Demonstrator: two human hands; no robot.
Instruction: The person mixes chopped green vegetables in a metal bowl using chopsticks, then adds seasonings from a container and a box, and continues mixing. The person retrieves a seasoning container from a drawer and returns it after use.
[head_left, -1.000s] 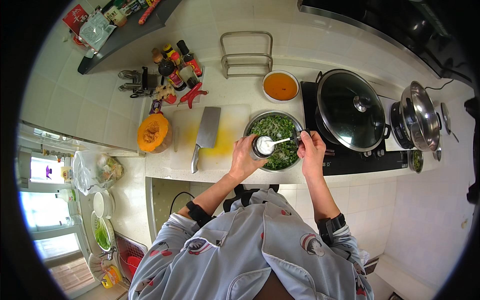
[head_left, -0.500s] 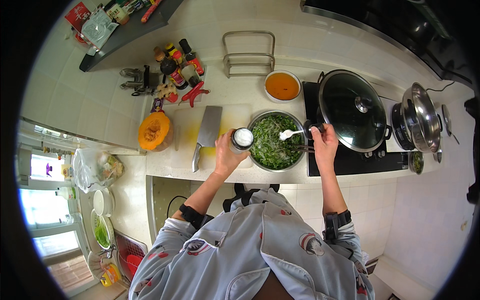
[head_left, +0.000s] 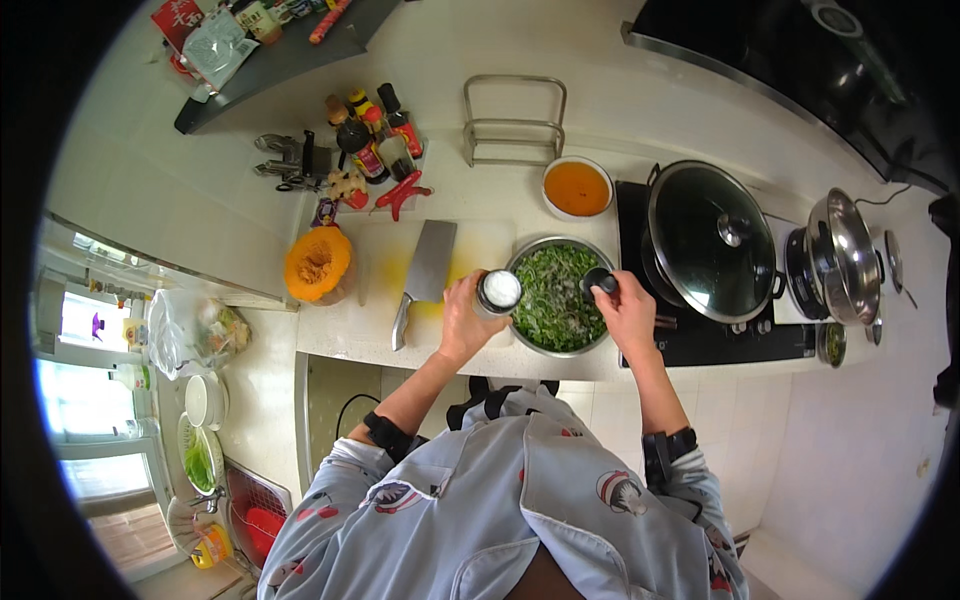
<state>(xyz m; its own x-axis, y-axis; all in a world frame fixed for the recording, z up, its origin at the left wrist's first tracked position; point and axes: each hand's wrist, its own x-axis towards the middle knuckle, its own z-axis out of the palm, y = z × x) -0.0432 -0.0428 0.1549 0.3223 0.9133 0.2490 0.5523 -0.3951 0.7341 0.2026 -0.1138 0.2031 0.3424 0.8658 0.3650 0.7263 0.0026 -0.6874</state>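
My left hand (head_left: 463, 325) is closed around a small clear jar (head_left: 500, 290) of white powder or grains, its mouth uncovered, just left of a steel bowl (head_left: 562, 353). Chopped green leaves (head_left: 550, 298) fill the bowl, with paler bits among them. Over the bowl's right side, my right hand (head_left: 631, 318) grips the black lid (head_left: 598, 283) that carries a spoon. The spoon's white end is not plainly visible now. Chopsticks (head_left: 666, 322) stick out past the right wrist.
Left of the bowl, a cleaver (head_left: 432, 260) lies on a cutting board (head_left: 372, 318), near a cut pumpkin (head_left: 318, 265). A bowl of orange liquid (head_left: 578, 188) sits behind. To the right, a lidded pan (head_left: 712, 240) stands on the black stove (head_left: 705, 345). Sauce bottles (head_left: 362, 145) stand at the back left.
My right hand has turned the lid and lowered it leftward over the greens; the spoonful of white powder seen before no longer shows. The view has shifted slightly.
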